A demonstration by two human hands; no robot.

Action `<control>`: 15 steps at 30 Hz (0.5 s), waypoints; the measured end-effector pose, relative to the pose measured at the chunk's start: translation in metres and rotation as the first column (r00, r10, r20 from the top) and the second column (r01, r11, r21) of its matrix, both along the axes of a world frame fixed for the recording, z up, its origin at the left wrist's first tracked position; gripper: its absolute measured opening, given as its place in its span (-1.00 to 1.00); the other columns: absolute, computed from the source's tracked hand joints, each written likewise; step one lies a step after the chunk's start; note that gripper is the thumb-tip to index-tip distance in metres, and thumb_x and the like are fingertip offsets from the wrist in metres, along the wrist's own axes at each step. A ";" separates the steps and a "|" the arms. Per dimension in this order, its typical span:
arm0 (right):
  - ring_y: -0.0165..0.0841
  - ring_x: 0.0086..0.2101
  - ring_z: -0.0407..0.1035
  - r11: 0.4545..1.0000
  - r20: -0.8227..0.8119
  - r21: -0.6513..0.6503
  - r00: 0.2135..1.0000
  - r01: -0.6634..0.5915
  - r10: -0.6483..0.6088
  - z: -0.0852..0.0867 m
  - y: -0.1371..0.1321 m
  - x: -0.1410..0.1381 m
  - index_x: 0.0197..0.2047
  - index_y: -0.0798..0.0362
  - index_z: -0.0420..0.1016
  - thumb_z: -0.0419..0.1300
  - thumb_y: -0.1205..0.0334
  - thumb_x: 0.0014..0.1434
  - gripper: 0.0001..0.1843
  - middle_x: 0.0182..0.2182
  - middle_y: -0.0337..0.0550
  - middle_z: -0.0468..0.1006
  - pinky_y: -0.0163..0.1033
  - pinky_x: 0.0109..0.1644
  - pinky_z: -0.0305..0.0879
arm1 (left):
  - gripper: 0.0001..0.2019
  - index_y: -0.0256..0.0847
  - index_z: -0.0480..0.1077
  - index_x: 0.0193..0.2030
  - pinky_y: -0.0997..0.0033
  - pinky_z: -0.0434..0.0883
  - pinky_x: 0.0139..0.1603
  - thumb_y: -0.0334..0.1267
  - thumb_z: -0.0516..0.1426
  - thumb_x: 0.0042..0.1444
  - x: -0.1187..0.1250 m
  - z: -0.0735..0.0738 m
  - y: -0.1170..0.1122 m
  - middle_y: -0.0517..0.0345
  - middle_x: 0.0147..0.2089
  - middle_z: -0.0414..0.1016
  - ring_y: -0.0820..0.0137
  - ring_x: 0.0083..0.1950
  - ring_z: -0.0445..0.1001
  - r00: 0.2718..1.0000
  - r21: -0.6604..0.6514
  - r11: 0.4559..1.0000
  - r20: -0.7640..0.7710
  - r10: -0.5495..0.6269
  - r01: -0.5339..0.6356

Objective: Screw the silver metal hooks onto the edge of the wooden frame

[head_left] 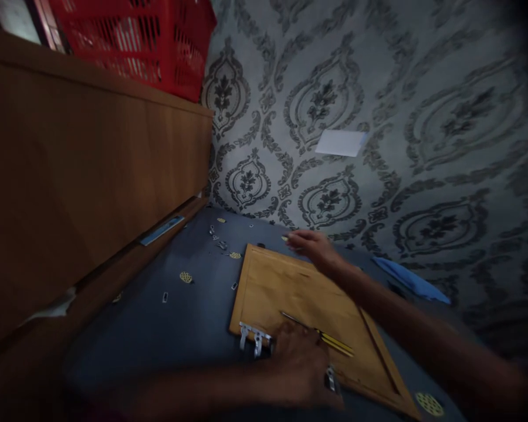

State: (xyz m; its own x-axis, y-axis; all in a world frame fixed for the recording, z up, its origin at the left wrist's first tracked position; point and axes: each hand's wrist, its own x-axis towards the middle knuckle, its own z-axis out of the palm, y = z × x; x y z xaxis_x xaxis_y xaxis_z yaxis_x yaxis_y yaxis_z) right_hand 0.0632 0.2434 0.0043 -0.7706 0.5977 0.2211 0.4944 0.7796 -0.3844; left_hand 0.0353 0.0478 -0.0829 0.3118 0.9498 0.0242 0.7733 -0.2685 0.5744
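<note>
A light wooden panel [290, 290] lies flat on a dark blue surface [189, 319]. My left hand [301, 366] rests on its near edge beside a silver metal hinge [255, 337], fingers curled; a yellow-handled screwdriver [323, 336] lies on the panel just past the knuckles. My right hand [312, 245] reaches to the panel's far edge, fingers extended toward a small yellow piece [285, 238]. Whether those fingers pinch it is blurred.
Small metal parts and round yellow perforated discs [185, 276] are scattered on the blue surface. A brown wooden cabinet [83, 176] stands at left with a red basket [145, 38] on top. Patterned wallpaper [378, 117] is behind. A blue cloth [411, 280] lies at right.
</note>
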 end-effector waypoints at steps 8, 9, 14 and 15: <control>-0.17 0.00 0.48 0.967 0.047 -0.244 0.995 -0.074 0.088 -0.091 -0.032 -0.113 0.19 0.07 0.44 0.24 0.08 0.36 -0.59 0.13 -0.01 0.49 0.05 0.04 0.50 | -0.26 -0.35 0.28 0.35 -0.19 0.26 0.26 -0.04 0.29 0.10 0.000 0.006 0.001 -0.36 0.32 0.40 -0.22 0.31 0.33 0.998 -0.059 0.998 0.052 -0.035 0.038; -0.17 0.00 0.48 0.966 0.055 -0.248 0.995 -0.072 0.088 -0.094 -0.033 -0.117 0.19 0.07 0.44 0.24 0.08 0.36 -0.59 0.13 -0.01 0.49 0.05 0.04 0.50 | -0.27 -0.31 0.24 0.38 -0.19 0.27 0.24 -0.07 0.27 0.11 -0.001 0.007 0.000 -0.33 0.33 0.40 -0.20 0.31 0.33 0.997 -0.056 0.998 0.067 -0.039 0.042; -0.18 0.01 0.48 0.975 0.115 -0.218 0.991 -0.036 0.062 -0.095 -0.032 -0.124 0.20 0.06 0.43 0.24 0.08 0.36 -0.59 0.13 0.00 0.49 0.05 0.05 0.50 | -0.23 -0.23 0.15 0.44 -0.19 0.31 0.21 -0.19 0.26 0.09 -0.004 0.009 -0.003 -0.27 0.46 0.25 -0.17 0.31 0.34 0.995 -0.010 0.998 0.079 -0.058 0.059; -0.18 0.01 0.48 0.978 0.132 -0.207 0.990 -0.028 0.057 -0.095 -0.032 -0.124 0.20 0.06 0.43 0.24 0.08 0.36 -0.60 0.13 -0.01 0.49 0.05 0.05 0.50 | -0.24 -0.24 0.19 0.42 -0.19 0.31 0.20 -0.19 0.27 0.07 -0.003 0.008 -0.002 -0.27 0.45 0.25 -0.19 0.31 0.33 0.995 -0.001 0.998 0.069 -0.065 0.065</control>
State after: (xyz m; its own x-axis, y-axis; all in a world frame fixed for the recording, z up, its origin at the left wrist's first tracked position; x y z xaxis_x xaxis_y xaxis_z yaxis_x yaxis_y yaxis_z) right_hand -0.0610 0.2113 -0.0910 -0.8107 0.5853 -0.0113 0.5213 0.7130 -0.4689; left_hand 0.0318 0.0457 -0.0750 0.3708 0.9276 0.0452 0.7124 -0.3153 0.6269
